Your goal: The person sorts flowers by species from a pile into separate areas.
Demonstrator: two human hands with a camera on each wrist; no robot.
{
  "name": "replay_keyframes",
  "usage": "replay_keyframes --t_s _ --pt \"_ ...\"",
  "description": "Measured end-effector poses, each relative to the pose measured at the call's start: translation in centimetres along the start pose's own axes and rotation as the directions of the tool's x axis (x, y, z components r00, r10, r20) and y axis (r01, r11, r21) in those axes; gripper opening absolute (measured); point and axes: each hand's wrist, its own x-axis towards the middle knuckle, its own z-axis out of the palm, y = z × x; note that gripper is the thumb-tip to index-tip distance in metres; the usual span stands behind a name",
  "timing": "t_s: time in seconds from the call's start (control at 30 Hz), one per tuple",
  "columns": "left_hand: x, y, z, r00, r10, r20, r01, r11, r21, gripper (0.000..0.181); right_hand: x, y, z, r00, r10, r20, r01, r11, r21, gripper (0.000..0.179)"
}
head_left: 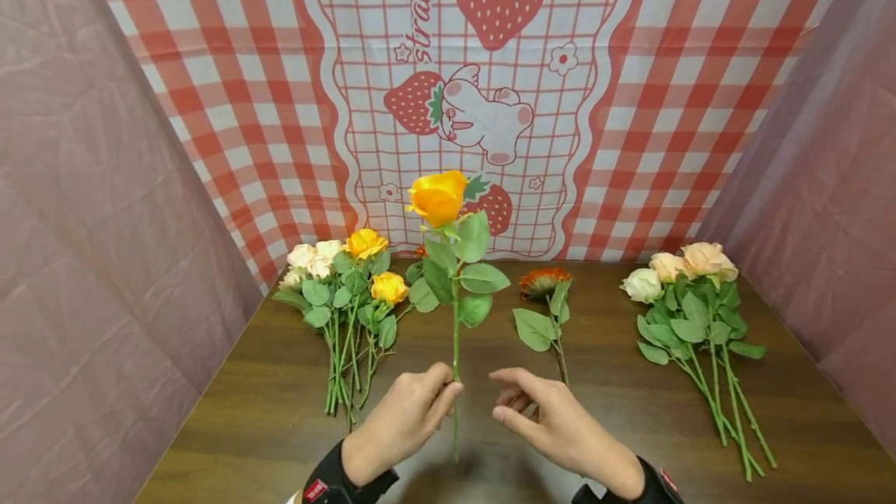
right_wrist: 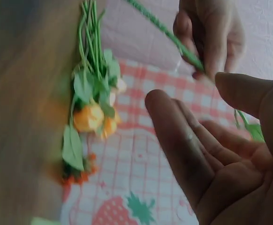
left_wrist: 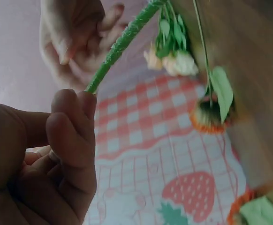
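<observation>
A yellow-orange rose (head_left: 438, 199) with green leaves stands upright in the middle of the head view. My left hand (head_left: 406, 418) pinches its stem (head_left: 456, 337) low down between thumb and fingers, and the cut end hangs below the hand. My right hand (head_left: 556, 422) is held just right of the stem, with fingers loosely bent and thumb apart. Nothing lies between them in the right wrist view, where the right hand (right_wrist: 221, 164) is apart from the stem. Behind the right hand lies an orange flower (head_left: 544, 284) with a leafy stem.
At left on the wooden table (head_left: 231, 418) lies a bunch of pale and yellow roses (head_left: 350, 286). Another bunch of peach and white roses (head_left: 693, 286) lies at right. A second orange flower (left_wrist: 242, 206) shows behind the rose. A checked strawberry cloth (head_left: 266, 99) hangs at the back.
</observation>
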Motion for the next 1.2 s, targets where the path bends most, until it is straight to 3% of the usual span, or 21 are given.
replay_keyframes --t_s 0.2,0.37,0.53,0.67,1.0,1.13,1.2 --pt "-0.2 0.3 1.4 0.996 0.065 0.054 -0.061 0.994 -0.087 0.011 -0.1 0.0 1.9 0.997 -0.067 0.036 0.059 0.982 0.178 0.063" --pt "-0.3 0.4 1.8 0.995 0.085 0.054 -0.081 0.995 -0.064 0.011 -0.1 0.0 2.6 0.992 -0.123 0.035 0.114 0.975 0.192 0.06" --pt "-0.2 0.5 2.1 0.991 0.133 0.024 -0.132 0.991 -0.013 0.009 -0.1 0.0 3.1 0.993 -0.117 -0.003 0.114 0.967 0.228 0.056" --pt "-0.2 0.5 2.3 0.988 0.157 0.004 -0.156 0.987 -0.028 0.009 0.0 0.0 3.2 0.991 -0.122 -0.048 0.13 0.96 0.249 0.052" --pt "0.1 0.5 2.2 0.974 0.215 -0.077 -0.219 0.975 -0.045 0.008 -0.1 -1.2 3.2 0.983 -0.149 -0.111 0.167 0.971 0.173 0.05" --pt "0.2 0.4 1.9 0.979 0.182 -0.092 -0.185 0.982 -0.024 0.007 0.1 -3.0 1.7 0.977 -0.125 -0.173 0.145 0.984 0.108 0.049" --pt "0.1 0.3 1.7 0.988 0.131 -0.083 -0.134 0.99 -0.035 0.01 0.0 -3.0 0.3 0.971 -0.084 -0.224 0.102 0.992 0.069 0.05"
